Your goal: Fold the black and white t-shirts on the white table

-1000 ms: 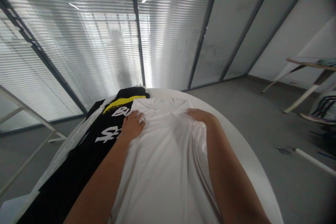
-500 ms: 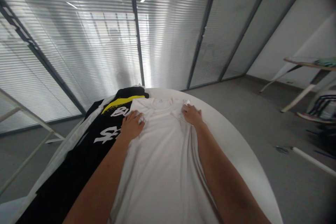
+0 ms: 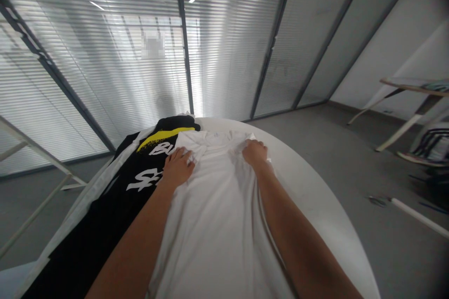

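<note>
Right hand, shifted inward, curls at 2 o'clock on the white shirt, grip unclear; left hand rests at 10 o'clock, fingers apart. The shirt lies on the table, a hand now at each shoulder.

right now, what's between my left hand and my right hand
In the head view, the upper front of the white shirt spans the stretch between your left hand and right hand; no other object shows there.

Two bare arms can be seen, thinner at the wrists. Slim fingers are shown on the bare left hand.
</note>
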Motion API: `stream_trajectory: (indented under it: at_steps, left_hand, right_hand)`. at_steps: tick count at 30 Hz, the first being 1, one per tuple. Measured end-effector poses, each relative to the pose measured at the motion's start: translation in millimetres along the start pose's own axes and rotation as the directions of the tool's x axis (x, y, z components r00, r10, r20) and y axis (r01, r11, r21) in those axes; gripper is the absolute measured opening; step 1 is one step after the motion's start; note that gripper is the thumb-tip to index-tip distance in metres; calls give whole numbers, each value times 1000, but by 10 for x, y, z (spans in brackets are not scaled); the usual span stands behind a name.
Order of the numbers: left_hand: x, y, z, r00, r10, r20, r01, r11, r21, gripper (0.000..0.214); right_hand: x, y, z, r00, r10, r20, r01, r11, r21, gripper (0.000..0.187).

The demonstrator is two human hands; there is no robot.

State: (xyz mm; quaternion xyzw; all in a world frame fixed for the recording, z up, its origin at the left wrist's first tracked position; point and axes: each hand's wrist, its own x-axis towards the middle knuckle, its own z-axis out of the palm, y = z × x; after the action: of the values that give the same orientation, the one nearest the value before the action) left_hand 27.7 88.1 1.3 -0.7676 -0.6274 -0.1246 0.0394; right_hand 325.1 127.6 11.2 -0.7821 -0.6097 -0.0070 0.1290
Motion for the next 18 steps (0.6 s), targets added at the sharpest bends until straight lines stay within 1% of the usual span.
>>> stream_trajectory:
  at_steps: [2,4,9,12,15,18]
  left_hand:
    - [0,-3,7,1000,1,-7,-1,1000,2,48]
    - [1,-6,14,1000,4,-4,-4,1000,6,48]
    - [-2,-10,17,1000,1,-2,-1,1000,19,48]
    - [-4,-11,13,1000,3,-7,-3,1000,18,49]
    - [-2,-12,10,1000,-6,6,6,1000,15,49]
    - [2,-9,7,1000,-12,9,11,1000,8,49]
  right_hand:
    - [-33,-37,49,997,-74,23,74,997,-17,49]
    - [-50,-39,97,992,-121,36,122,992,-20,50]
    - [6,69,182,981,-167,103,166,986,17,55]
    - [71,151,207,983,-132,127,126,990,57,60]
    - [118,213,202,990,-70,123,60,995,86,63]
    - [133,250,179,991,-34,128,21,995,102,65]
